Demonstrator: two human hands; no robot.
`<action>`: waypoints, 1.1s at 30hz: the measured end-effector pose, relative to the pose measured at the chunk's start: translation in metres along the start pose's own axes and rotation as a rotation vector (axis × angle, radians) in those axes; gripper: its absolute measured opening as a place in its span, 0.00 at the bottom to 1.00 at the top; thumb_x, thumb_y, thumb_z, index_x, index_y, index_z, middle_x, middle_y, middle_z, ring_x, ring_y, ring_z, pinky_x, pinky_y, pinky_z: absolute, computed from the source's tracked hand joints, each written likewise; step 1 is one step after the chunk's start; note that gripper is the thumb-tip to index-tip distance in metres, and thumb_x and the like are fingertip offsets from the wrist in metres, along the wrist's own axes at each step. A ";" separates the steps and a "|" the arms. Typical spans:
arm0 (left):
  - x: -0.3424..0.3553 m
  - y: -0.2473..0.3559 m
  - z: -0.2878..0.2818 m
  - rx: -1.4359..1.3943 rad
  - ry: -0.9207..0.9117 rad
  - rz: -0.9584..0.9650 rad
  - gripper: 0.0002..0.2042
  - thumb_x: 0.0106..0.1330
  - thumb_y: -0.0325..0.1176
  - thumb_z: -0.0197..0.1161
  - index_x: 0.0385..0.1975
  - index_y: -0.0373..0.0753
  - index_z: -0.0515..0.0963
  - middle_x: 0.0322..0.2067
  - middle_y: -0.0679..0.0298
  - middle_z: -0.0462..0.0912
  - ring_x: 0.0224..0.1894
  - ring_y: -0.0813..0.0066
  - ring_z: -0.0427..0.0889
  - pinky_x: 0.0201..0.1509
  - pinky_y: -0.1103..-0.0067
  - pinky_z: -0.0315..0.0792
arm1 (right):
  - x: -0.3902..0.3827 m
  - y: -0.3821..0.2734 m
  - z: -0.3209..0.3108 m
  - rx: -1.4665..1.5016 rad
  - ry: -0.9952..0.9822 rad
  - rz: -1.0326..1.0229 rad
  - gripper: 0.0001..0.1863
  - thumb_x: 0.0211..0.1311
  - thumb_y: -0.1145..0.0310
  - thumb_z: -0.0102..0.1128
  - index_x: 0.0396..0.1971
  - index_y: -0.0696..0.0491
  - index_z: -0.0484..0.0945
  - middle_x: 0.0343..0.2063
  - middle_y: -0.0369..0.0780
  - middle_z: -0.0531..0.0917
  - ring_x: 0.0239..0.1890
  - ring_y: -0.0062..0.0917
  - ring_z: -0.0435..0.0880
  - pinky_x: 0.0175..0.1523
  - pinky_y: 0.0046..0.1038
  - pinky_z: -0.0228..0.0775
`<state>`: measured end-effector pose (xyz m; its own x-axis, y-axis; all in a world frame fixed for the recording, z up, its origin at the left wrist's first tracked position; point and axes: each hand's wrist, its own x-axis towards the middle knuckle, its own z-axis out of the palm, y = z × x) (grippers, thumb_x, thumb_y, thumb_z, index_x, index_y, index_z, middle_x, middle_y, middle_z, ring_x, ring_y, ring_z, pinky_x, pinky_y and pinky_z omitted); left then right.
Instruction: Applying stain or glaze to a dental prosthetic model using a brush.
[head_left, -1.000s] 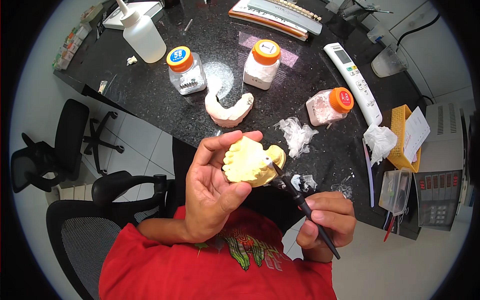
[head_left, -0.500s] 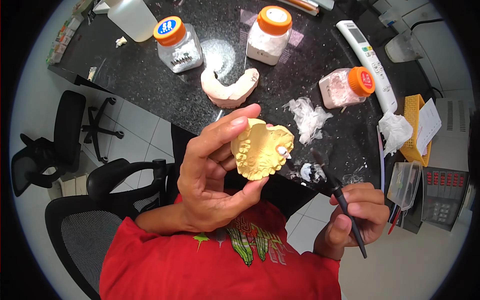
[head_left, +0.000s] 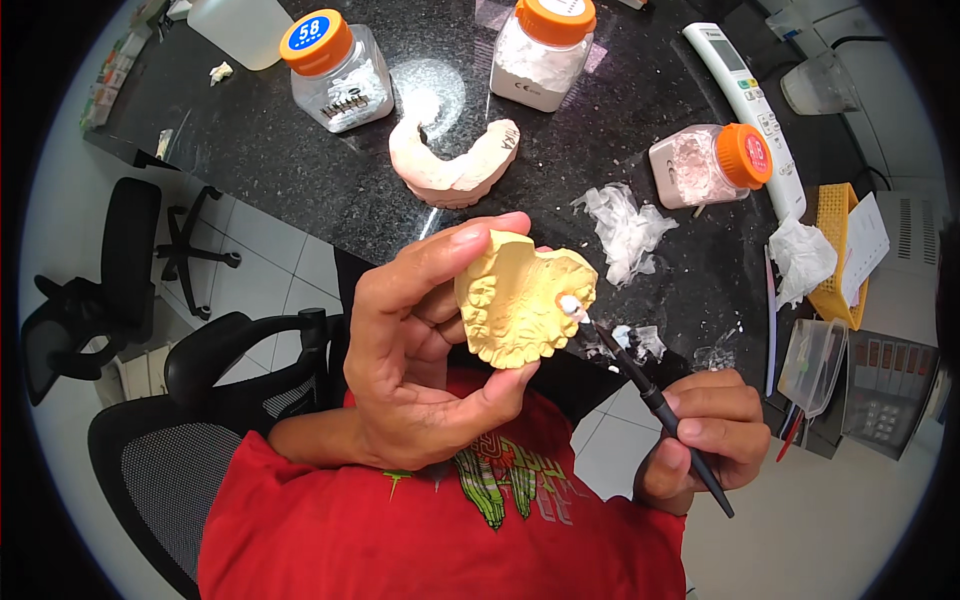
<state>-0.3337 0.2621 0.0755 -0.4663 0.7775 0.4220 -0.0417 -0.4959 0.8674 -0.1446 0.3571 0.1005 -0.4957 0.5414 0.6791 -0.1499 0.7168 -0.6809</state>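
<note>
My left hand (head_left: 415, 345) grips a yellow dental model (head_left: 520, 300) by its edges, teeth side facing up. On its right side sits a small white crown (head_left: 571, 304) with a pinkish edge. In my right hand (head_left: 715, 430) is a slim black brush (head_left: 655, 400), pinched between thumb and fingers. Its dark tip reaches up to the model's right edge beside the white crown; I cannot tell whether it touches. Behind the model a pale pink, horseshoe-shaped dental cast (head_left: 455, 172) lies on the black counter.
Orange-lidded jars of powder stand on the counter (head_left: 270, 170): one at left (head_left: 337, 75), one at the back (head_left: 543, 55), one lying at right (head_left: 705, 165). Crumpled tissue (head_left: 627, 232), a white remote (head_left: 750, 115) and a yellow basket (head_left: 832, 260) are at right. An office chair (head_left: 180, 480) stands at left.
My right hand has brought the brush tip up and left to the model's edge beside the crown. The left hand still holds the model, slightly shifted; the whole view has moved a little.
</note>
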 end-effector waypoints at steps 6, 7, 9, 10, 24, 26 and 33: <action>-0.001 -0.001 0.000 0.005 -0.007 -0.001 0.37 0.47 0.11 0.65 0.59 0.30 0.56 0.58 0.38 0.62 0.58 0.56 0.72 0.57 0.73 0.74 | 0.000 -0.002 0.000 -0.013 -0.021 -0.005 0.11 0.47 0.74 0.65 0.31 0.58 0.74 0.25 0.43 0.78 0.22 0.27 0.81 0.25 0.21 0.77; 0.000 -0.001 0.001 -0.006 -0.011 -0.006 0.37 0.47 0.11 0.65 0.59 0.30 0.56 0.58 0.38 0.62 0.58 0.56 0.72 0.57 0.73 0.74 | -0.002 -0.002 -0.003 -0.024 -0.021 0.001 0.11 0.47 0.74 0.65 0.31 0.58 0.74 0.25 0.43 0.78 0.22 0.27 0.81 0.25 0.21 0.77; 0.001 -0.001 0.001 0.003 -0.020 0.023 0.37 0.47 0.11 0.64 0.59 0.30 0.55 0.58 0.37 0.61 0.58 0.55 0.72 0.57 0.72 0.74 | -0.005 -0.003 -0.009 0.065 0.110 0.014 0.12 0.51 0.72 0.66 0.33 0.59 0.74 0.28 0.45 0.78 0.23 0.28 0.81 0.27 0.22 0.77; 0.002 -0.001 0.000 0.025 -0.040 0.034 0.38 0.47 0.12 0.65 0.60 0.30 0.54 0.58 0.36 0.61 0.57 0.53 0.72 0.56 0.71 0.74 | -0.007 -0.007 -0.009 0.151 0.164 0.095 0.13 0.55 0.69 0.65 0.36 0.60 0.74 0.31 0.46 0.78 0.25 0.29 0.82 0.29 0.22 0.76; 0.007 0.001 0.001 0.324 -0.241 0.110 0.41 0.47 0.21 0.66 0.62 0.32 0.49 0.57 0.33 0.61 0.59 0.54 0.70 0.58 0.70 0.72 | -0.013 -0.011 -0.031 0.032 -0.012 0.392 0.10 0.46 0.84 0.64 0.30 0.62 0.74 0.21 0.44 0.81 0.21 0.23 0.81 0.25 0.17 0.73; 0.007 0.002 0.001 0.326 -0.223 0.104 0.42 0.47 0.21 0.67 0.62 0.32 0.49 0.57 0.33 0.62 0.59 0.54 0.70 0.57 0.70 0.72 | -0.012 -0.010 -0.032 0.017 -0.040 0.381 0.11 0.45 0.84 0.64 0.30 0.62 0.74 0.21 0.44 0.81 0.21 0.23 0.81 0.24 0.17 0.72; 0.006 0.001 0.000 0.331 -0.221 0.101 0.41 0.48 0.22 0.66 0.63 0.32 0.49 0.56 0.34 0.62 0.58 0.56 0.71 0.57 0.71 0.72 | -0.013 -0.011 -0.033 0.029 -0.018 0.391 0.12 0.43 0.85 0.66 0.29 0.61 0.75 0.21 0.44 0.81 0.20 0.23 0.81 0.24 0.17 0.70</action>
<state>-0.3364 0.2666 0.0794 -0.2513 0.8132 0.5250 0.2978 -0.4511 0.8413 -0.1083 0.3566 0.1080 -0.5353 0.7633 0.3617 0.0295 0.4449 -0.8951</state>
